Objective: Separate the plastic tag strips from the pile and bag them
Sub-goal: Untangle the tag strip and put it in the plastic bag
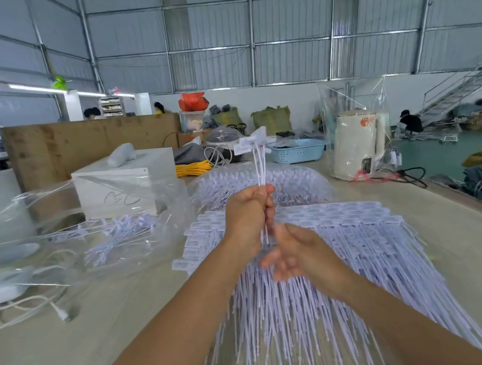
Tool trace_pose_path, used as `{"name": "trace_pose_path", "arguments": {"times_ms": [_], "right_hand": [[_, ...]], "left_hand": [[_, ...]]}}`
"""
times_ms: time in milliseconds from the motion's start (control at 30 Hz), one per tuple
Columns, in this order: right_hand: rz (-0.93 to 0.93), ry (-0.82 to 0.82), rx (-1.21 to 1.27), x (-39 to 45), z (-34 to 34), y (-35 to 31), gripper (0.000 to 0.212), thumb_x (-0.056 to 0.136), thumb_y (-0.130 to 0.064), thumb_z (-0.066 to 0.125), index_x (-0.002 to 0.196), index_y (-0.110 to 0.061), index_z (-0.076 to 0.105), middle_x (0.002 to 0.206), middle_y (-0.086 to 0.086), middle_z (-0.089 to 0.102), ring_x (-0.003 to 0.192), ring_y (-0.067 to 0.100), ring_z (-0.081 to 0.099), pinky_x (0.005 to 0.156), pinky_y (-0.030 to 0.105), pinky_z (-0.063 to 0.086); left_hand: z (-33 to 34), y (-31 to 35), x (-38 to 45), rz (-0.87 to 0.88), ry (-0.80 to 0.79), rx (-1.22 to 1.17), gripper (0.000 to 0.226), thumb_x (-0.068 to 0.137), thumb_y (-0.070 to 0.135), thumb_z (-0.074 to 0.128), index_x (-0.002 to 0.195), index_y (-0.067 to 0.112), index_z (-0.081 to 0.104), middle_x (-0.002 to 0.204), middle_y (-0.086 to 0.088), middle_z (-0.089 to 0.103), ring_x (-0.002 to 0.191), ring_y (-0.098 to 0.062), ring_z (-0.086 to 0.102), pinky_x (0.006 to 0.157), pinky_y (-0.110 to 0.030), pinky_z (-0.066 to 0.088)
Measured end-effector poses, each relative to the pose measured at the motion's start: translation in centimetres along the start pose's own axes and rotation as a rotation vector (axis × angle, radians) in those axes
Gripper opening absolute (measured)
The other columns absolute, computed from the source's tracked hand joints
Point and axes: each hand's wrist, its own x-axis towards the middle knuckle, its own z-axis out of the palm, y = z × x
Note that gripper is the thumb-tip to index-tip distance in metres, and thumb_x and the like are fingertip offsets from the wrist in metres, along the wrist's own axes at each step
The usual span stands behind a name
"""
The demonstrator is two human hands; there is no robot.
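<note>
A: What does the left hand [246, 213] hold?

B: A thin bunch of tag strips [257, 161], fingers curled around the stems, flag ends upright above the pile [294, 268] at the table's [70, 351] middle.

A: And the right hand [292, 253]?

B: Just below the left, blurred; fingers loosely extended at the stems' lower ends. Whether it grips, I cannot tell.

A: The bag?

B: A clear plastic bag [83, 232] lies toward the left edge, some strips inside.

A: Open room?

B: Bare tabletop along the near-left; a kettle [357, 145] stands near the far-right edge.
</note>
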Motion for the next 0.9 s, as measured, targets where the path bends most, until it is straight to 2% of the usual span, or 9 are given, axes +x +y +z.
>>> {"name": "trace_pose_path", "arguments": {"times_ms": [100,267,367,433,500,567,633,767,900], "right_hand": [[0.034,-0.107,-0.201,-0.4,-0.4,0.9,0.014,0.092,-0.01,0.057,0.103,-0.002,0.062,0.087,0.017,0.07,0.059,0.013,0.064,0.061,0.023,0.054],[-0.033,-0.101,-0.504,0.5,0.2,0.7,0.01,0.091,-0.009,0.057,0.09,-0.018,0.061,0.076,0.003,0.069,0.052,0.014,0.061,0.054,0.022,0.05],[-0.13,-0.116,-0.679,1.4,1.6,0.8,0.009,0.09,-0.017,0.061,0.09,-0.026,0.061,0.079,-0.005,0.066,0.067,0.012,0.064,0.061,0.017,0.049],[-0.174,-0.134,-0.719,2.1,2.9,0.7,0.009,0.09,-0.019,0.062,0.087,-0.028,0.063,0.078,-0.012,0.062,0.077,0.011,0.063,0.073,0.022,0.05],[-0.218,-0.142,-0.804,2.9,4.2,0.6,0.007,0.091,-0.022,0.06,0.088,-0.027,0.065,0.078,-0.011,0.064,0.079,0.009,0.063,0.076,0.026,0.05],[-0.286,-0.131,-0.93,3.6,5.5,0.4,0.011,0.093,-0.025,0.055,0.091,-0.027,0.065,0.077,-0.012,0.063,0.075,0.006,0.059,0.072,0.025,0.049],[-0.346,-0.103,-0.991,4.4,6.9,0.0,0.015,0.095,-0.025,0.05,0.093,-0.026,0.065,0.079,-0.009,0.064,0.073,0.008,0.056,0.07,0.026,0.048],[-0.431,-0.043,-1.01,6.0,9.6,-0.8,0.018,0.095,-0.024,0.047,0.092,-0.026,0.064,0.078,-0.013,0.057,0.073,0.006,0.052,0.065,0.022,0.042],[-0.458,-0.028,-1.022,6.9,9.8,-0.5,0.019,0.094,-0.024,0.045,0.09,-0.027,0.064,0.089,-0.014,0.062,0.08,0.004,0.054,0.067,0.02,0.044]], "left_hand": [[-0.9,0.5,-0.1,0.032,-0.021,0.164,0.03,0.099,0.01,0.043,0.076,0.013,0.061,0.063,-0.001,0.051,0.035,-0.005,0.04,0.037,-0.017,0.032],[-4.8,1.1,-2.0,-0.007,-0.068,0.519,0.031,0.097,0.013,0.048,0.071,0.019,0.063,0.055,0.005,0.054,0.033,0.001,0.041,0.037,-0.011,0.031],[-10.6,1.7,-3.4,0.003,0.079,0.723,0.029,0.093,0.007,0.048,0.071,0.017,0.064,0.06,0.005,0.055,0.039,0.001,0.046,0.038,-0.01,0.033],[-15.1,2.8,-4.3,-0.047,0.186,0.887,0.03,0.093,0.006,0.045,0.072,0.016,0.065,0.061,0.005,0.056,0.048,-0.005,0.049,0.041,-0.011,0.036],[-19.2,4.2,-4.5,-0.114,0.285,1.073,0.031,0.092,0.006,0.045,0.069,0.014,0.064,0.065,0.0,0.061,0.057,-0.012,0.054,0.048,-0.016,0.041],[-22.4,5.4,-3.4,-0.142,0.39,1.187,0.027,0.089,0.002,0.046,0.066,0.006,0.06,0.084,-0.014,0.068,0.072,-0.023,0.059,0.061,-0.025,0.045],[-24.2,6.2,-1.5,-0.179,0.448,1.309,0.025,0.089,0.002,0.045,0.066,0.005,0.053,0.102,-0.021,0.067,0.085,-0.027,0.059,0.07,-0.028,0.042],[-25.6,5.7,3.6,-0.202,0.462,1.387,0.025,0.09,0.004,0.044,0.103,-0.008,0.062,0.11,-0.022,0.063,0.104,-0.034,0.059,0.074,-0.027,0.04],[-26.1,3.4,7.6,-0.247,0.403,1.491,0.028,0.092,0.006,0.044,0.115,-0.006,0.056,0.118,-0.019,0.06,0.11,-0.031,0.057,0.08,-0.028,0.043]]}}
